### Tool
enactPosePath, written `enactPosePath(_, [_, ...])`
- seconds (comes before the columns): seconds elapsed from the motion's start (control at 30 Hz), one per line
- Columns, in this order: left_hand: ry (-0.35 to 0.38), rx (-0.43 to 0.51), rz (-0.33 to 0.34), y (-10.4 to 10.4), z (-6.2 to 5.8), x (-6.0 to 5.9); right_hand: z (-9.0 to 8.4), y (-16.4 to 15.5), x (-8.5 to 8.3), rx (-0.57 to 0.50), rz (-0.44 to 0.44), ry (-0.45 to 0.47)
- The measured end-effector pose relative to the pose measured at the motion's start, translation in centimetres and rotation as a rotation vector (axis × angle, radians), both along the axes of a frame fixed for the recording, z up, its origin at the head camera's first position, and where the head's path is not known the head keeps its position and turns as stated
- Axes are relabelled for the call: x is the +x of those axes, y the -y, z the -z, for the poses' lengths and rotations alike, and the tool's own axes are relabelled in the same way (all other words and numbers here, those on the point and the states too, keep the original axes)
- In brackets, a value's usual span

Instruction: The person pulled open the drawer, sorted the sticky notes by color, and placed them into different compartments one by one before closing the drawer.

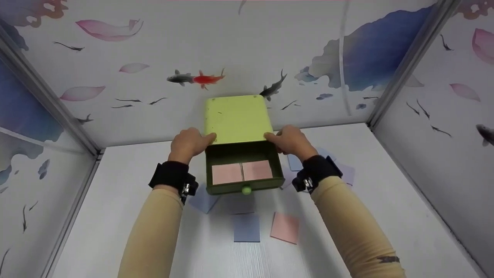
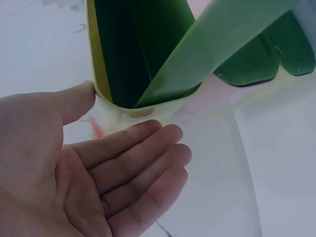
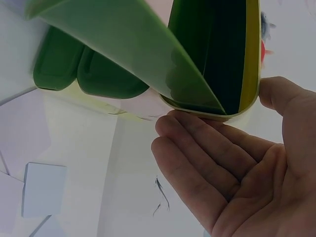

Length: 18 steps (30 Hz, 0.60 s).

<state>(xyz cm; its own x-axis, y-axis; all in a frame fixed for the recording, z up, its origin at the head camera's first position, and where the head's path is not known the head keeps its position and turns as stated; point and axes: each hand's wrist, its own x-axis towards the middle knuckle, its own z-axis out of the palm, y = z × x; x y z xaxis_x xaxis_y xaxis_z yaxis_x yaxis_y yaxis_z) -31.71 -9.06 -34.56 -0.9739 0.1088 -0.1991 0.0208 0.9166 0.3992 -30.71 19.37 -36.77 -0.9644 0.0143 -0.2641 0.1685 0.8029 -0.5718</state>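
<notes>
Box: a yellow-green box (image 1: 236, 119) sits at the back of the white table (image 1: 115, 216), near the fish-printed wall (image 1: 247, 46).
Drawer: the dark green drawer (image 1: 243, 170) is pulled out toward the person, knob (image 1: 246, 189) in front.
Inside: two pink notes (image 1: 241, 172) lie side by side on the drawer floor.
Left hand: the left hand (image 1: 189, 143) rests against the box's left front corner, fingers straight and relaxed, thumb touching the edge (plain in the left wrist view (image 2: 94, 168)); it grips nothing.
Right hand: the right hand (image 1: 290, 139) mirrors it at the right corner, palm open, fingertips (image 3: 170, 118) just under the box edge.
Table: a blue note (image 1: 246, 227) and a pink note (image 1: 285, 227) lie in front of the drawer; more pale notes lie beside it.
</notes>
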Motion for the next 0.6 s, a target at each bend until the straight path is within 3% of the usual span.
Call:
enactPosePath(0.13, [0.024,0.054,-0.011,-0.1,0.4,-0.2,0.0,-0.1,0.0,0.006,-0.003,-0.002])
enactPosePath(0.43, [-0.003,0.084,-0.019,-0.3,0.8,-0.1,0.3,-0.6,0.3,0.018,-0.057,-0.068])
enactPosePath(0.6, [-0.002,0.089,-0.027,-0.2,0.8,0.0,0.9,-1.6,0.6,-0.021,-0.086,-0.035])
